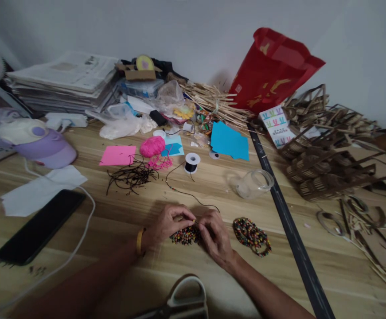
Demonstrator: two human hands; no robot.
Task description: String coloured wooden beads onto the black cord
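Head view: Beyond scissors in the foreground, the left hand pinches what looks like a tiny yellow bead btwn thumb & finger, close by the right hand, its fingers curled narrow, though one can't tell what, if anything, they hold, w/ a pile of loose beads just beneath & strung beads lying to the right. Step in hand is prob. threading, since a dark cord w/ a few beads on it appears to run from near the right hand back to a white spool. Next move likely calls for a steady pinch, bead hole & cord tip lined up.
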